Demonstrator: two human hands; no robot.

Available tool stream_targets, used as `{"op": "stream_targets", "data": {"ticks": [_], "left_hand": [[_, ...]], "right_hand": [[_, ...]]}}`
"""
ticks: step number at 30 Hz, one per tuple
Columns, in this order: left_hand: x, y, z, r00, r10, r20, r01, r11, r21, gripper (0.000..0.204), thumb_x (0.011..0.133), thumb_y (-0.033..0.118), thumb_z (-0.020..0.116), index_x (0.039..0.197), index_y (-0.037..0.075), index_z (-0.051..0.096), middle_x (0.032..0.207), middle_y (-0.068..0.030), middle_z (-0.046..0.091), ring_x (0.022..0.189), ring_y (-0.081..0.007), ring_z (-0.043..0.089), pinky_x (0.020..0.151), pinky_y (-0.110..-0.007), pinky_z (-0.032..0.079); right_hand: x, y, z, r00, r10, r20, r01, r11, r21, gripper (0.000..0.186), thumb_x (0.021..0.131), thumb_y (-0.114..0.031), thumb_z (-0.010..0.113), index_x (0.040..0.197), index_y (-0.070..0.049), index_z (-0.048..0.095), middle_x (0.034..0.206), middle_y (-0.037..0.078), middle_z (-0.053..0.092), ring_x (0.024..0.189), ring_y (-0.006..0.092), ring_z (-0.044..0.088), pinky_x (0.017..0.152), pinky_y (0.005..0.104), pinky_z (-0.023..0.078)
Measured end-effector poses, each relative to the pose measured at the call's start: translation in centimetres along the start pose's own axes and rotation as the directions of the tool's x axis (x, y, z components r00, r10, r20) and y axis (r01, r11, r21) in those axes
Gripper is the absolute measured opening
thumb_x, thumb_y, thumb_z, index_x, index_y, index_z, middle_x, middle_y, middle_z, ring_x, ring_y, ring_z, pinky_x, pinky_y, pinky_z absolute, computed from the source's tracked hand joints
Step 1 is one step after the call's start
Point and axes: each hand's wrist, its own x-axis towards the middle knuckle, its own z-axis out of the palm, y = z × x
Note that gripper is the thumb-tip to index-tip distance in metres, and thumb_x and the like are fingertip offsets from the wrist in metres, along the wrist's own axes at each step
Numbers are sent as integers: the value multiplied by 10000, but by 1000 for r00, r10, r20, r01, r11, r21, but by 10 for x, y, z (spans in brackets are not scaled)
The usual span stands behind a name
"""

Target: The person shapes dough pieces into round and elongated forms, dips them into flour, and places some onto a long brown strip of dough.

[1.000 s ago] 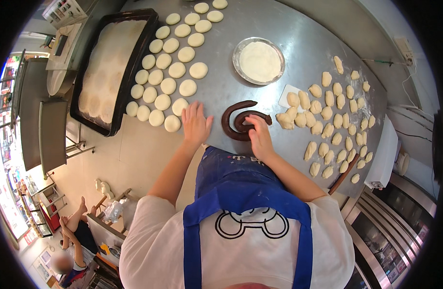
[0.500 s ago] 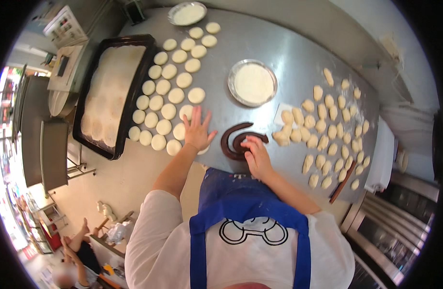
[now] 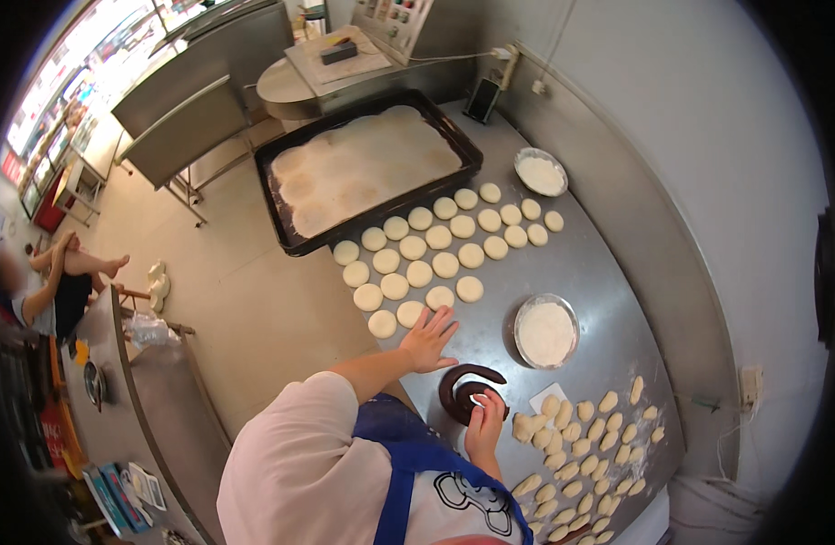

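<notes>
My left hand (image 3: 429,341) is spread flat, palm down, at the near end of the rows of dough discs. Its fingertips are beside one round white dough disc (image 3: 440,298); whatever lies under the palm is hidden. To the right, my right hand (image 3: 484,425) has its fingers bent and closed on the inner part of a coiled dark brown paste rope (image 3: 450,392). The rope's outer end curves loosely on the metal table (image 3: 599,286). Right of that hand, many small pale dough pieces (image 3: 582,447) lie scattered, some bunched near a white card (image 3: 546,396).
A bowl of white flour (image 3: 546,332) stands beyond the coil, and a smaller flour bowl (image 3: 541,173) sits by the wall. A large black-rimmed tray (image 3: 295,245) lies past the discs. A brown stick (image 3: 576,532) is among the dough pieces. Another person (image 3: 59,268) sits at far left.
The whole view has swung toward the left, bringing the tray and floor nearer the middle. My left hand stays spread by the discs, and my right hand remains on the coil.
</notes>
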Motion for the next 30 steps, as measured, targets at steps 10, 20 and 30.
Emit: {"op": "stream_targets", "data": {"ticks": [10, 20, 30], "left_hand": [[-40, -12, -7, 799, -465, 382, 559, 808, -185, 518, 853, 425, 658, 1204, 51, 591, 1256, -191, 571, 1157, -342, 569, 896, -452, 503], [-21, -29, 2, 841, -87, 533, 288, 907, -306, 474, 665, 414, 798, 889, 6, 710, 909, -163, 707, 884, -332, 683, 771, -431, 547], [-27, 11, -2, 950, -135, 280, 146, 989, -19, 450, 899, 499, 583, 1002, 69, 666, 992, -120, 670, 1033, -291, 610, 996, -471, 401]], "right_hand": [[-1, 11, 5, 999, -45, -23, 44, 998, -44, 166, 916, -137, 607, 1021, -19, 658, 1238, 167, 549, 1037, 283, 591, 862, 353, 497], [-4, 11, 4, 999, -43, 29, 44, 998, -48, 105, 867, -113, 656, 931, -36, 686, 1147, 144, 605, 992, 291, 619, 825, 371, 506], [-7, -6, 5, 991, -106, 81, 111, 991, -68, 81, 861, -99, 667, 914, -43, 690, 1087, 144, 632, 903, 257, 665, 693, 323, 562]]}}
